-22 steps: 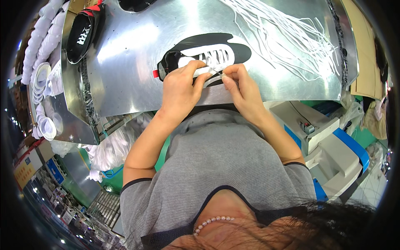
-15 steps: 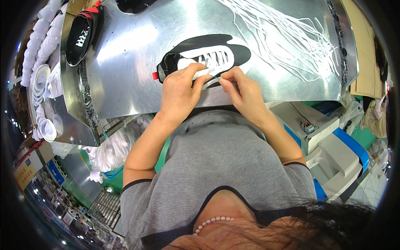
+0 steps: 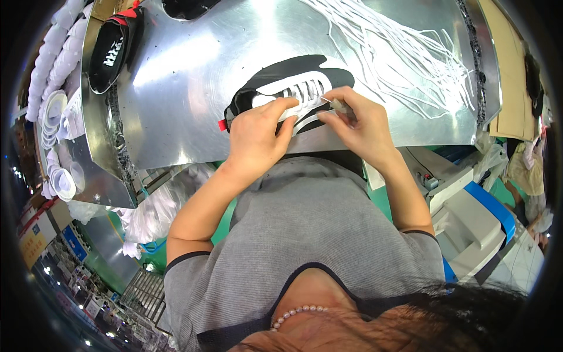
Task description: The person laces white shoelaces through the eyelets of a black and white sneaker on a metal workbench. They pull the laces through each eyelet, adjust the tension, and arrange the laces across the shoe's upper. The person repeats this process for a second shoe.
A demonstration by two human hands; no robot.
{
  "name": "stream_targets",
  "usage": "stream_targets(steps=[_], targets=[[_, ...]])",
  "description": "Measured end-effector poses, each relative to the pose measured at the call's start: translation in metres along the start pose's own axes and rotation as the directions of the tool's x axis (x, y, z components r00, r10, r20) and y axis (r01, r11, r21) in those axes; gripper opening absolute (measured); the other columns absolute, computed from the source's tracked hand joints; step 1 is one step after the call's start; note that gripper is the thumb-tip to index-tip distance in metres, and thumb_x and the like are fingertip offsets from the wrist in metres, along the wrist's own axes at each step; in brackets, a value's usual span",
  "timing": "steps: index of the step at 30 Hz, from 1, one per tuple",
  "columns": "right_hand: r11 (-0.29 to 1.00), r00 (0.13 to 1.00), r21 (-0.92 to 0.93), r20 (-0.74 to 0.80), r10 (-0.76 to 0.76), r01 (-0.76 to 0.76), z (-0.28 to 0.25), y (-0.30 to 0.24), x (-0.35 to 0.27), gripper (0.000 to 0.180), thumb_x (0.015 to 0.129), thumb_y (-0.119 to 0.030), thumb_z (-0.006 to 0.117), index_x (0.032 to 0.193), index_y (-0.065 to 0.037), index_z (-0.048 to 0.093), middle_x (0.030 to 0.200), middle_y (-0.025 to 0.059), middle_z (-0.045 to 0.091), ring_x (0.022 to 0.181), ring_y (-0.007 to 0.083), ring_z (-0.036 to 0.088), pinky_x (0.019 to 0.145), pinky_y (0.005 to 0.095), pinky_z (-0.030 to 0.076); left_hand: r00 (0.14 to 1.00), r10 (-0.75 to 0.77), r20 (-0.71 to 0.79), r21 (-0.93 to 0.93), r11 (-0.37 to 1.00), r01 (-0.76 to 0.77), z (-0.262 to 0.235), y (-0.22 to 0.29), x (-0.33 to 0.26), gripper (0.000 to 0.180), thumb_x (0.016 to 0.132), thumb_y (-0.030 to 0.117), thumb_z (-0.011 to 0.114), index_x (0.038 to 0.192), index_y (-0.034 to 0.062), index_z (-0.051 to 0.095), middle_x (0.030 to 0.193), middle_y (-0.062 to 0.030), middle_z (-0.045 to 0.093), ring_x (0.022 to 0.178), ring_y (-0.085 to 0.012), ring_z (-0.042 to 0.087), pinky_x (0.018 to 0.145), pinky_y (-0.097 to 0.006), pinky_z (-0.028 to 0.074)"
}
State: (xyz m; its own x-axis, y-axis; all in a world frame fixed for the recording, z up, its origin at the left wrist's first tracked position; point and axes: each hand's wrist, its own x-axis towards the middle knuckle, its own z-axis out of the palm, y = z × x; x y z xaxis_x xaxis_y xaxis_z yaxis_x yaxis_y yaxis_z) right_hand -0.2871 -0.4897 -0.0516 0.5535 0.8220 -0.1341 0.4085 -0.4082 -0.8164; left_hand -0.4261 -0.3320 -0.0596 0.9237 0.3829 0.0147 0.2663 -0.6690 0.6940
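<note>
In front of me lies a black shoe upper (image 3: 309,63) with a white lacing panel and a red tab at its heel. White lace rows (image 3: 307,89) cross the panel. My left hand (image 3: 258,132) rests at its near side, thumb and forefinger closed around the panel's edge; what lies between the fingertips is partly hidden. My right hand (image 3: 366,120), slightly blurred, is closed around a small tool with a translucent handle (image 3: 340,107). A thin tip sticks out of it toward the lace holes.
A bundle of loose white shoelaces (image 3: 404,64) spreads over the right of the metal table (image 3: 176,117). At the far left stands a black-and-red shoe (image 3: 108,56); another dark shoe (image 3: 189,7) is at the top edge. White rolls (image 3: 56,111) hang beside the table.
My right hand has drawn away to the right, and its tool handle now shows. The thin line between both hands' fingertips is gone. The shoe upper has shifted slightly toward me.
</note>
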Motion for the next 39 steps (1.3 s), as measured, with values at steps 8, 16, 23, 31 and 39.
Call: stream_targets(steps=[8, 16, 23, 31, 39], targets=[[0.928, 0.923, 0.066, -0.157, -0.352, 0.366, 0.035, 0.039, 0.028, 0.017, 0.085, -0.013, 0.075, 0.100, -0.010, 0.068, 0.075, 0.0048, 0.064, 0.060, 0.0198, 0.061, 0.054, 0.0308, 0.045, 0.944, -0.022, 0.329, 0.006, 1.000, 0.021, -0.032, -0.014, -0.005, 0.027, 0.085, 0.026, 0.075, 0.098, 0.0029, 0.071, 0.065, -0.0156, 0.062, 0.056, -0.0299, 0.061, 0.054, -0.038, 0.045], [0.773, 0.776, -0.074, 0.094, -0.624, 0.631, 0.027, 0.036, 0.029, 0.018, 0.081, -0.013, 0.075, 0.097, -0.012, 0.068, 0.078, 0.0012, 0.062, 0.063, 0.0198, 0.061, 0.054, 0.0309, 0.046, 0.949, 0.069, 0.309, 0.025, 0.996, -0.081, -0.033, -0.021, -0.002, 0.022, 0.087, 0.023, 0.071, 0.093, 0.0019, 0.067, 0.065, -0.0185, 0.061, 0.062, -0.0364, 0.062, 0.058, -0.044, 0.048], [0.802, 0.818, -0.159, 0.118, -0.563, 0.575, 0.024, 0.017, 0.030, 0.022, 0.078, -0.006, 0.071, 0.096, -0.010, 0.060, 0.082, 0.0037, 0.063, 0.069, 0.0270, 0.064, 0.057, 0.0369, 0.049, 0.958, 0.214, 0.190, 0.160, 0.956, -0.245, -0.026, -0.031, -0.009, 0.026, 0.085, 0.017, 0.073, 0.106, 0.0041, 0.065, 0.081, -0.0146, 0.066, 0.076, -0.0334, 0.063, 0.066, -0.042, 0.048], [0.752, 0.765, -0.141, 0.124, -0.632, 0.644, 0.022, 0.026, 0.029, 0.026, 0.074, -0.006, 0.073, 0.096, -0.006, 0.059, 0.081, 0.0088, 0.065, 0.066, 0.0280, 0.066, 0.056, 0.0358, 0.051, 0.916, -0.284, -0.282, -0.489, 0.864, 0.118, 0.019, -0.039, -0.109, 0.042, 0.083, -0.004, 0.073, 0.121, 0.0009, 0.056, 0.109, -0.0104, 0.060, 0.094, -0.0235, 0.060, 0.080, -0.033, 0.050], [0.884, 0.877, 0.222, 0.166, -0.451, 0.412, 0.054, 0.008, 0.025, 0.017, 0.081, -0.009, 0.070, 0.093, -0.006, 0.060, 0.069, 0.0079, 0.060, 0.058, 0.0180, 0.060, 0.055, 0.0299, 0.048, 0.867, -0.485, 0.113, -0.990, -0.128, 0.057, 0.010, -0.051, -0.081, 0.044, 0.094, 0.005, 0.066, 0.135, 0.0019, 0.049, 0.123, -0.0110, 0.062, 0.112, -0.0200, 0.061, 0.097, -0.036, 0.050]])
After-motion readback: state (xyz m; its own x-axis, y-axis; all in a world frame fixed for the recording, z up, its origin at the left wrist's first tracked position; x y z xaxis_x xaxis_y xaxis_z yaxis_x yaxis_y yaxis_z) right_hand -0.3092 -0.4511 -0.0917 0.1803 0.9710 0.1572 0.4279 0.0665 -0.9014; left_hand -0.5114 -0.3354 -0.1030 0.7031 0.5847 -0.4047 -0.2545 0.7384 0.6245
